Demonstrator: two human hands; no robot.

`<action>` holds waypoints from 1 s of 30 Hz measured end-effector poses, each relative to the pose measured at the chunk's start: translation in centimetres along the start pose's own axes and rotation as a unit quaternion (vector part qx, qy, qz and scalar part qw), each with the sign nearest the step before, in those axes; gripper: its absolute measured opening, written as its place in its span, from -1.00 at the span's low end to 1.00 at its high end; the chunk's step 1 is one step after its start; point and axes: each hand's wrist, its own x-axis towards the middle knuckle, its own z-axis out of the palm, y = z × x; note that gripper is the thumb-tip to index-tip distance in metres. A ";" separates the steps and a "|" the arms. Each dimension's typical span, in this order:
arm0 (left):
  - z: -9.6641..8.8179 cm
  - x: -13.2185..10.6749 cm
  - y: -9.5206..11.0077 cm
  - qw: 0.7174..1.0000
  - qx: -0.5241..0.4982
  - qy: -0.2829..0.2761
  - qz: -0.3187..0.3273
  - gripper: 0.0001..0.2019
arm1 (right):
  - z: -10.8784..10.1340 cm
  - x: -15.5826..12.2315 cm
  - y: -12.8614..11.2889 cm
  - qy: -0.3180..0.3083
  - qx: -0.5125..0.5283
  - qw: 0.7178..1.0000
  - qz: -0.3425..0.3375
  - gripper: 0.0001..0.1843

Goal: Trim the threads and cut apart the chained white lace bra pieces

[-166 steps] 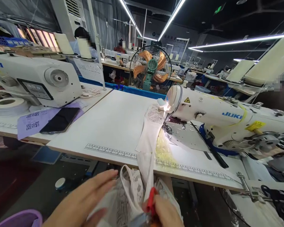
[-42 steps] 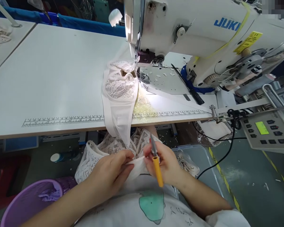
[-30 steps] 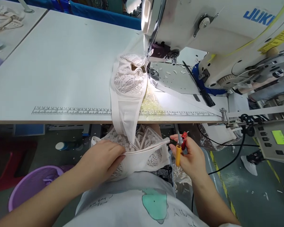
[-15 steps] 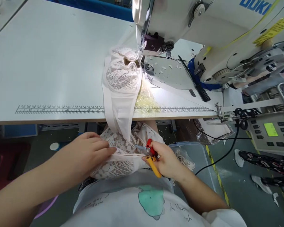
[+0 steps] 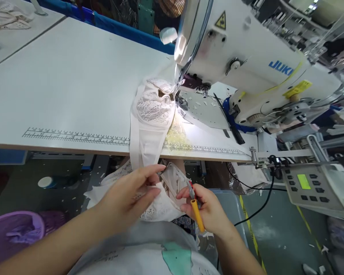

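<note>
A white lace bra (image 5: 154,109) lies on the sewing table beneath the machine's needle area, its band hanging over the front edge. More white lace bra pieces (image 5: 169,206) are gathered on my lap. My left hand (image 5: 132,194) is over this lap piece, fingers curled and the thumb at the fabric's raised edge; part of the grip is hidden. In my right hand (image 5: 206,208) are small scissors with red and yellow handles (image 5: 197,215), blades pointing up and away from me. The right fingertips are beside the lace fabric.
A white sewing machine (image 5: 232,49) stands over the table (image 5: 74,95), which has a printed ruler along its front. A black-handled tool (image 5: 236,133) lies by the machine base. Right of it is a control panel (image 5: 312,187). A purple basket (image 5: 40,225) stands lower left, a clear bin (image 5: 229,206) lower right.
My left hand has lifted and moved right over the fabric. The scissors have turned from pointing left at the fabric edge to pointing up. The view has shifted, showing more of the machine.
</note>
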 end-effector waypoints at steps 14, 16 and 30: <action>3.6 1.2 0.4 0.997 0.043 -0.012 0.066 -0.73 | -0.1 2.2 -1.8 0.050 0.073 0.987 -0.131 -0.88; 3.4 1.3 0.4 0.999 0.030 -0.043 0.003 -0.80 | 0.3 2.2 -1.5 0.081 0.056 0.982 -0.161 -0.87; 3.4 1.5 -0.5 0.933 0.233 0.051 0.269 -0.75 | 0.6 1.8 -0.9 0.094 0.020 0.975 -0.203 -0.82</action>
